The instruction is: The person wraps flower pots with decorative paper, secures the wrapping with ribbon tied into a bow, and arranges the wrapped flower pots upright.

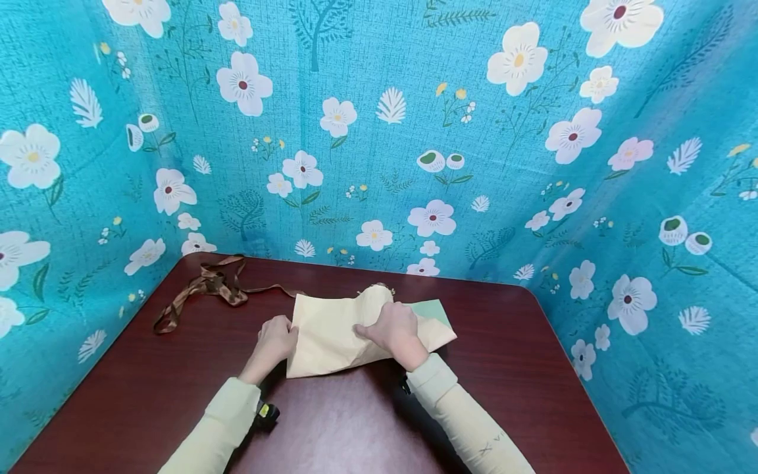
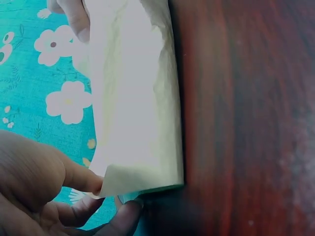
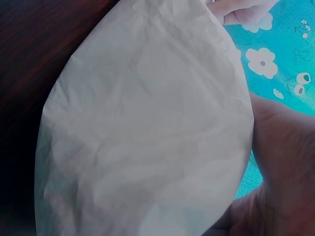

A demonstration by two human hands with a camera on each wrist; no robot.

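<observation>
Cream paper (image 1: 328, 336), matte, soft-creased and folded along its near edge, lies over the middle of a glossy, reddish-brown wood-grain worktop (image 1: 503, 382). Left hand (image 1: 276, 339) pinches its left edge; right hand (image 1: 395, 327) grips farther right, thumb laid across the front, beside a rounded bulge in the sheet. Pale green sheet (image 1: 435, 311), flat-looking, shows from behind at the right end. Small frayed, brownish matter pokes out at the top; too small to identify. Brown satiny ribbon (image 1: 235, 298), loosely looped, trails at far left, one strand running toward the paper.
</observation>
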